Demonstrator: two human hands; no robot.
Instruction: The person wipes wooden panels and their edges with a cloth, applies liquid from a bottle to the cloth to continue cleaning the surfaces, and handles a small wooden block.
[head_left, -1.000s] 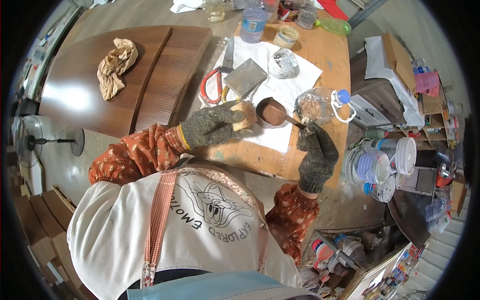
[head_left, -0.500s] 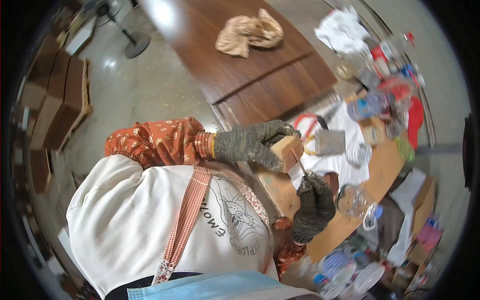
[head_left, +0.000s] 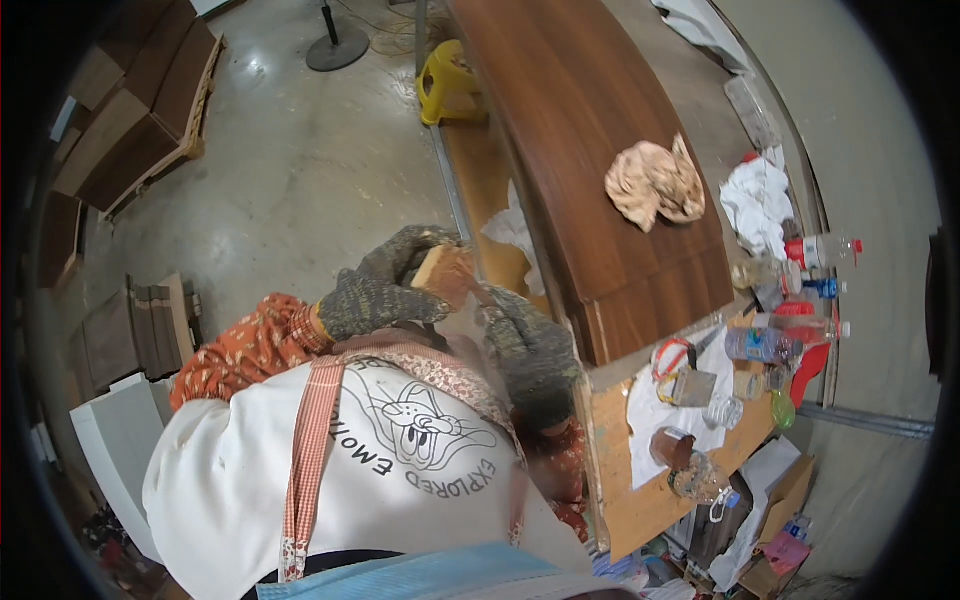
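Note:
My left hand (head_left: 375, 295), in a dark mottled knit glove, is wrapped round a small pale wooden block (head_left: 443, 277) with a reddish-brown face. My right hand (head_left: 525, 345), gloved alike, grips a thin slender tool (head_left: 482, 294). Its tip points at the block's brown face; motion blur hides its exact kind and whether it touches. Both hands are close together in front of my chest, left of a glossy brown wooden panel (head_left: 600, 130). On that panel lies a crumpled beige cloth (head_left: 655, 185).
Right of me, a plywood worktop (head_left: 620, 510) bears white paper, a brown cup (head_left: 672, 447) and several plastic bottles and jars. A yellow stool (head_left: 447, 85) stands beyond the panel's left edge. Stacked brown boards (head_left: 140, 110) sit on the floor at far left, near a white box (head_left: 115, 450).
My view has swung, so the panel and worktop appear further right. Both hands have moved left, away from the worktop, still holding the block and the thin tool.

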